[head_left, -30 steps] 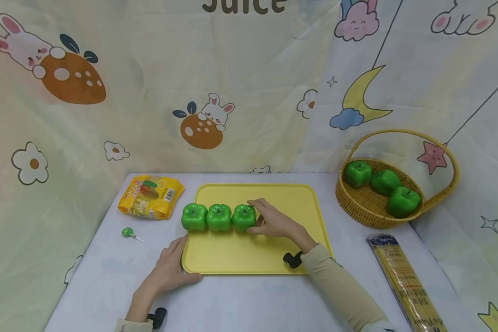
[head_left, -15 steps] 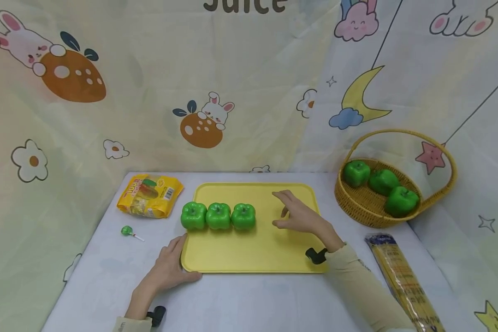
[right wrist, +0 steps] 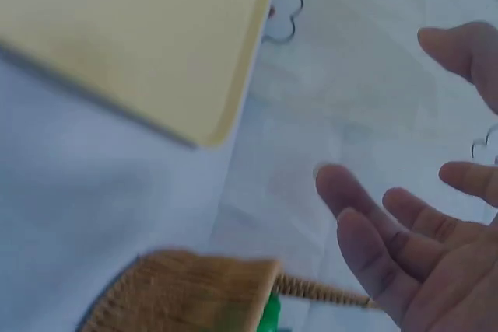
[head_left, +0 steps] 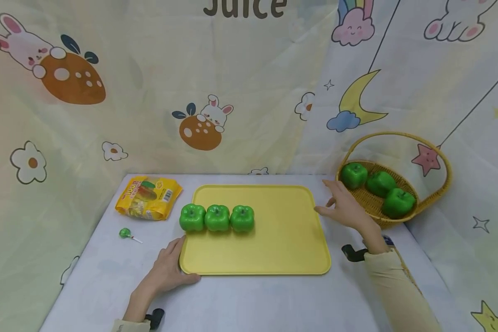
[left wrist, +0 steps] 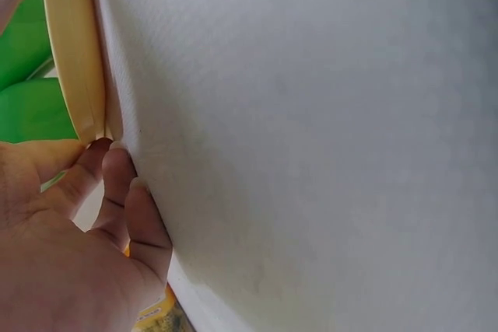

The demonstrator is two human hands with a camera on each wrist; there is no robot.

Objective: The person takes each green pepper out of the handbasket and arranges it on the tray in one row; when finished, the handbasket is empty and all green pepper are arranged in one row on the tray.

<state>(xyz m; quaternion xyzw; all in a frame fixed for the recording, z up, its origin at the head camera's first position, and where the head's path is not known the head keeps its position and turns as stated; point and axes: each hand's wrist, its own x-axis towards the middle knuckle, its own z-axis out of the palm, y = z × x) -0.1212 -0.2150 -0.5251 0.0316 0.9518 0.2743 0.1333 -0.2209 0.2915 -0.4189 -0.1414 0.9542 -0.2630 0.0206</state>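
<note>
My left hand (head_left: 166,267) holds the near left corner of a yellow tray (head_left: 290,230), thumb by the front edge and fingers along the left side. In the left wrist view, curled fingertips (left wrist: 117,161) meet the tray's edge. Three green bell peppers (head_left: 217,218) stand side by side in a row on the tray's left half. Between the tray and a wicker basket (head_left: 371,207), my right hand (head_left: 346,207) hovers with fingers spread and nothing in them. Three green apples (head_left: 398,203) lie in the basket; the hand overlaps its left rim in the head view.
A yellow candy bag (head_left: 149,197) lies at the back left, with a green lollipop (head_left: 126,233) in front of it. The basket's tall handle (head_left: 444,184) arches up on the right. My right forearm mostly hides a long packet (head_left: 389,240).
My right hand has left the rightmost bell pepper and moved right across the tray to beside the basket. The left hand stays at the tray's corner, and the peppers have not moved.
</note>
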